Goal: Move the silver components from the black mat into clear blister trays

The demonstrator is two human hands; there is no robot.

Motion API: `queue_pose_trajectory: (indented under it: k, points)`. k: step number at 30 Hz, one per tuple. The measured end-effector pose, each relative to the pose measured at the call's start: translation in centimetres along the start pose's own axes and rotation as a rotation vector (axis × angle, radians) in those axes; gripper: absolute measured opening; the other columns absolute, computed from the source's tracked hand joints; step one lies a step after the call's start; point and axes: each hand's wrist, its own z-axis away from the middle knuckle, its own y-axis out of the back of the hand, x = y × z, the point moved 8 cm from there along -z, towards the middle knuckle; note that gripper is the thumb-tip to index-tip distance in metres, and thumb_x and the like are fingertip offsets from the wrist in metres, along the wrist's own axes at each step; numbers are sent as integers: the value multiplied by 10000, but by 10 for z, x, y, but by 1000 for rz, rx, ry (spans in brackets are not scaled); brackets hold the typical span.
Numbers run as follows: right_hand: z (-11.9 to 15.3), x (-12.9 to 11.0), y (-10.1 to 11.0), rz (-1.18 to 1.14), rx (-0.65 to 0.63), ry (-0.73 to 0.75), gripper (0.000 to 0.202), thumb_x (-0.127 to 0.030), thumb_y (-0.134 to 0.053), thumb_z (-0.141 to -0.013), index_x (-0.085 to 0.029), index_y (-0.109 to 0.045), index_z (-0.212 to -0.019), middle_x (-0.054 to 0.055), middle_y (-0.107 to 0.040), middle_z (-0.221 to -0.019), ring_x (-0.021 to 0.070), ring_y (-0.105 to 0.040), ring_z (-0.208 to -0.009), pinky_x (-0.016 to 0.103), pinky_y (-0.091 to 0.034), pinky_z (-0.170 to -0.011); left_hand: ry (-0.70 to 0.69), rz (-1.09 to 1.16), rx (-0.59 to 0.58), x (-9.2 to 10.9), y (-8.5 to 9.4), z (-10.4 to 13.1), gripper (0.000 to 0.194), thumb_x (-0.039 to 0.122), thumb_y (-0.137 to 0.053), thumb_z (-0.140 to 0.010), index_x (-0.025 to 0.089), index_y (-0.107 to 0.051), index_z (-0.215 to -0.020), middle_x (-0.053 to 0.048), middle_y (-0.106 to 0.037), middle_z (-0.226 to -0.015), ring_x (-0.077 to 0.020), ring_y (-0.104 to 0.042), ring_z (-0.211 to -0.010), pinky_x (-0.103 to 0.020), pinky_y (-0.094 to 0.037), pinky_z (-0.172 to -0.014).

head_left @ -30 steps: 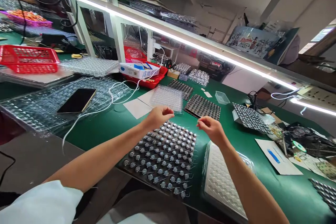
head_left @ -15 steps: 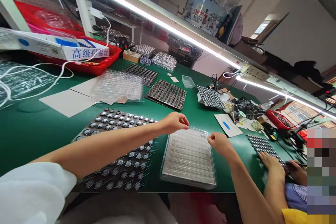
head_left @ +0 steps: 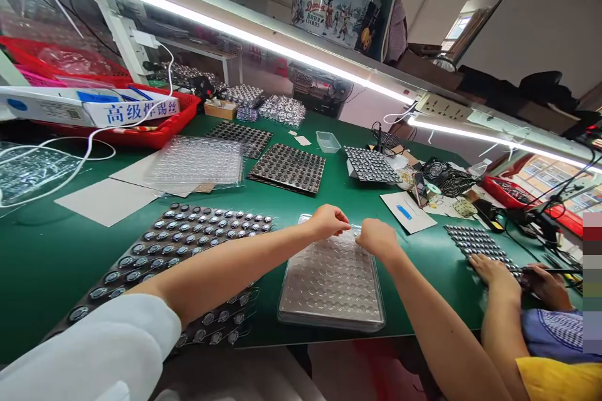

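Note:
A clear plastic blister tray with rows of round pockets lies near the bench's front edge. Over its far edge, my left hand is closed in a pinch; whatever its fingertips hold is too small to make out. My right hand is also closed, at the tray's far right corner, its fingertips largely hidden. Small shiny round parts sit in the pockets between the two hands. Left of the tray, under my left forearm, lies a dark board covered with rows of round metal parts with thin wire leads.
Stacked clear trays and grey card lie at left, near a red basket. Farther back are a board of round parts and a small clear box. At right, a co-worker's hands rest by another board.
My left hand has moved right and my right hand slightly left, so they are closer together over the tray's far edge. The view has shifted a little.

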Motion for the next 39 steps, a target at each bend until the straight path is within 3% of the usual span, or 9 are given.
queue_pose_trajectory:
  k: [4, 9, 12, 15, 19, 26, 35, 39]
  points:
    - [1, 0, -2, -34, -20, 6, 219, -264, -652, -712, -153, -692, -897, 165, -694, -936, 244, -657, -894, 280, -447, -708, 30, -31, -6, 3, -11, -4, 43, 143, -672, -721, 108, -647, -725, -8, -612, -563, -90, -571, -495, -197, -480, -492]
    - [4, 7, -9, -123, -52, 39, 195, -302, -574, -773, -143, -686, -764, 146, -706, -827, 215, -660, -786, 254, -419, -624, 51, -158, 45, -1, -13, -12, 74, 182, -656, -745, 113, -673, -768, -15, -638, -574, -100, -598, -510, -190, -478, -507]
    - [5, 19, -14, -223, -105, 74, 319, -374, -504, -825, -162, -658, -644, 86, -693, -675, 155, -636, -620, 230, -392, -552, 51, -199, 44, -3, -15, -14, 109, 207, -654, -747, 117, -687, -799, -21, -650, -601, -105, -598, -508, -188, -462, -485]
    - [6, 38, -17, -313, -110, 69, 357, -393, -442, -850, -170, -648, -661, 48, -686, -644, 120, -602, -540, 216, -368, -502, 38, -276, 12, -2, -23, -15, 137, 226, -643, -753, 129, -699, -833, -24, -663, -631, -105, -595, -501, -191, -460, -482]
    - [13, 57, -22, -395, -59, 43, 304, -362, -417, -845, -177, -646, -768, 32, -697, -710, 116, -599, -562, 219, -373, -511, 15, -407, -28, 5, -35, -15, 145, 199, -620, -753, 134, -710, -845, -37, -669, -626, -126, -613, -530, -211, -475, -535]
    - [30, 68, -34, -457, -1, 45, 281, -396, -436, -821, -198, -633, -788, 21, -687, -737, 148, -603, -633, 247, -389, -558, -18, -622, -43, 14, -43, -14, 118, 176, -626, -723, 125, -720, -773, -95, -702, -734, -194, -651, -707, -252, -477, -671]
    - [39, 63, -29, -415, 53, 36, 272, -413, -439, -809, -218, -629, -794, 26, -689, -784, 189, -607, -718, 290, -396, -614, -41, -798, -85, 20, -53, -13, 146, 112, -623, -691, 91, -700, -813, -170, -697, -887, -275, -645, -860, -297, -472, -718]
    - [43, 56, -22, -342, 72, 24, 287, -424, -425, -819, -221, -628, -824, 35, -696, -825, 208, -620, -767, 309, -409, -648, -65, -787, -73, 23, -50, -7, 178, 192, -637, -745, 102, -673, -895, -149, -695, -927, -253, -636, -872, -280, -460, -708]
